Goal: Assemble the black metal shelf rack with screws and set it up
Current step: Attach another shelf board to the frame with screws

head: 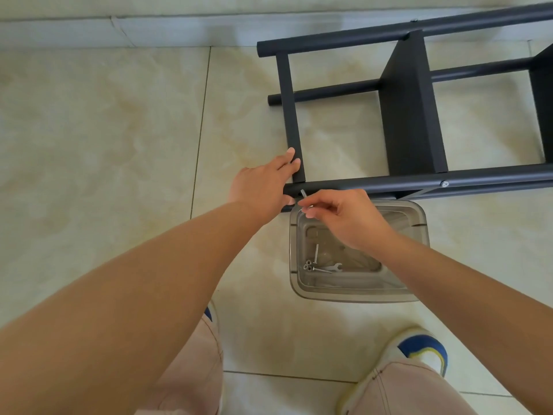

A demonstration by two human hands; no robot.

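- Head view: the black metal rack [410, 106] lies on its side on the tiled floor [104, 130], filling the upper right of the frame, with its long tubes running from centre to right edge.
- A flat crossbar [289, 109] stands between the far tube and the near tube [419, 182] at the rack's left end; a wide black shelf panel [411, 115] stands further right.
- A silver screw head [445, 183] shows on the near tube, right of centre.
- The left hand [263, 182] sits at centre frame on the corner where crossbar and near tube meet; its fingers lie straight against the foot of the crossbar, and the thumb reaches under the tube end.
- The right hand [344, 214], just right of it, pinches a silver screw [304, 195] between thumb and fingertips, its tip touching the near tube beside the left thumb.
- A clear plastic tub [419, 292] stands on the floor just below the near tube, in the lower middle of the frame, partly under the right hand.
- Inside the tub lie loose screws [316, 253], some nuts [307, 265] and a small flat wrench [335, 267], clustered in its lower left.
- Both bare forearms run in from the lower corners; pale trouser legs [404, 387] and blue, white and yellow shoes [425, 348] show at the bottom edge.
- A pale baseboard [89, 28] runs along the top of the frame.
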